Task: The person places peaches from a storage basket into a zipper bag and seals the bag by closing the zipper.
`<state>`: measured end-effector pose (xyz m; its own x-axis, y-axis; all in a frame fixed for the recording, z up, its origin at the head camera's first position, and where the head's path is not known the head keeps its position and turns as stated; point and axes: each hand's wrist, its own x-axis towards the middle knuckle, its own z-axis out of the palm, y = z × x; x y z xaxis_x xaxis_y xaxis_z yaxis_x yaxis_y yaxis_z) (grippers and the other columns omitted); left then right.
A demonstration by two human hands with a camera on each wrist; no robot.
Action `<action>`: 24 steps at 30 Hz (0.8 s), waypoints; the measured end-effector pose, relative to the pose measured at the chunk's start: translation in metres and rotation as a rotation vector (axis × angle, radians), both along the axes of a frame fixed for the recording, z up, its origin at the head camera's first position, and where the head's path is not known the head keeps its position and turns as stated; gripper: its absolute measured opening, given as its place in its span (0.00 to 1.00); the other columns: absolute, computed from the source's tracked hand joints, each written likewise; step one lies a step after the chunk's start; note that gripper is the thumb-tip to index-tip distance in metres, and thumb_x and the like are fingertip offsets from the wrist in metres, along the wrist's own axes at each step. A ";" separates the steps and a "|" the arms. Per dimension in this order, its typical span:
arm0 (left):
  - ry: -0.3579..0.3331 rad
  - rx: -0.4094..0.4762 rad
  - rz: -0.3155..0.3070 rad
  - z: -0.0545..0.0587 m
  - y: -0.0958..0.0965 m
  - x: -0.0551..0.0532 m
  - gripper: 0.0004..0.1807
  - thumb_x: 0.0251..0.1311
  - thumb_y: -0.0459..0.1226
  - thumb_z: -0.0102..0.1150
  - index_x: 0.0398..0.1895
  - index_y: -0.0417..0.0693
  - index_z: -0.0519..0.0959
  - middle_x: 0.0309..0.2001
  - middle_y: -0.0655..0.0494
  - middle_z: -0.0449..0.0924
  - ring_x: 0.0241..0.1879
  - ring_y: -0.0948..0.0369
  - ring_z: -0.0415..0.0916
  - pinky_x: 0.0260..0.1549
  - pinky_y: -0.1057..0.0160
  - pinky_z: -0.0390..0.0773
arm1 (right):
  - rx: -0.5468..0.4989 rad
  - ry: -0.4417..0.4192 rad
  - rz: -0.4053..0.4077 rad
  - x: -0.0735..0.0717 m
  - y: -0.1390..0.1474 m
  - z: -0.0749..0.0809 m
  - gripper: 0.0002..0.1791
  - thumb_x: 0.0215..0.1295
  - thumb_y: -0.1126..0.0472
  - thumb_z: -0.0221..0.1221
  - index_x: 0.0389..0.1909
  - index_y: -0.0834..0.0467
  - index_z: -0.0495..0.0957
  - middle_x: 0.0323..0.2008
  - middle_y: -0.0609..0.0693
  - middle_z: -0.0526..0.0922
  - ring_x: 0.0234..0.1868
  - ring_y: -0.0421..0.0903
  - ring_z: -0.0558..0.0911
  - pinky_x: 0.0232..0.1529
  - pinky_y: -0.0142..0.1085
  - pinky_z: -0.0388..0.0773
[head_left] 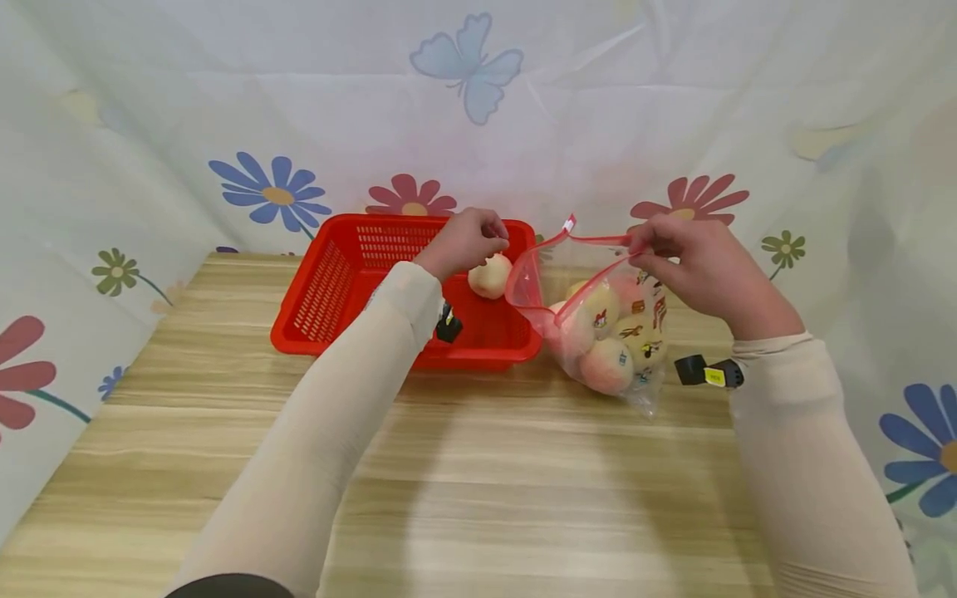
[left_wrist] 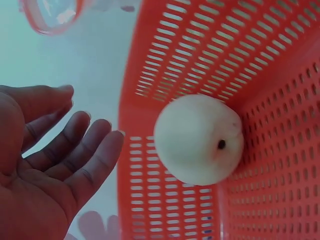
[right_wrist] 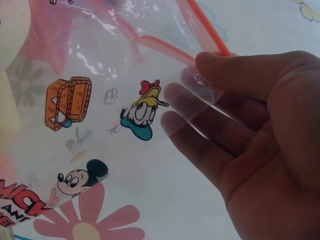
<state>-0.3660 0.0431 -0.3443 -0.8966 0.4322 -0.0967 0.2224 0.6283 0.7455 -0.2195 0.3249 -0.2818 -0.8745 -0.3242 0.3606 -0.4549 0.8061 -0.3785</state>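
We judge the step in hand to be bagging fruit, one at a time, with our left hand (head_left: 471, 241) over the last fruit we can make out in the red basket (head_left: 478, 357). That pale peach (head_left: 489, 278) sits at the basket's 3 o'clock end. Our left hand is just off it, toward 11 o'clock, empty, with the fingers softly bent and the thumb well apart from them. Our forearm hides part of the basket, so we cannot rule out another fruit there.

Our right hand (head_left: 691, 262) pinches the rim of the clear zip bag (head_left: 660, 309) at about 1 o'clock, thumb against fingers, so the mouth gapes toward 10 o'clock, close by the basket. We cannot tell whether bag and basket touch. Several peaches (head_left: 607, 365) already lie in the bag, low toward 6 o'clock on the wooden surface (head_left: 508, 498).

To us, the next move calls for lowering the left hand, cupping the loose peach, lifting it clear of the basket wall and carrying it toward 3 o'clock into the mouth. The right hand should hold the rim up meanwhile; the thin film could fold inward and catch the fruit.
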 end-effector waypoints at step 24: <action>-0.139 -0.127 0.085 -0.039 0.011 -0.024 0.33 0.55 0.42 0.68 0.65 0.57 0.68 0.59 0.58 0.73 0.50 0.55 0.74 0.53 0.52 0.80 | -0.030 -0.079 -0.023 0.005 -0.002 0.003 0.06 0.61 0.66 0.64 0.38 0.57 0.78 0.45 0.52 0.83 0.45 0.52 0.85 0.50 0.49 0.80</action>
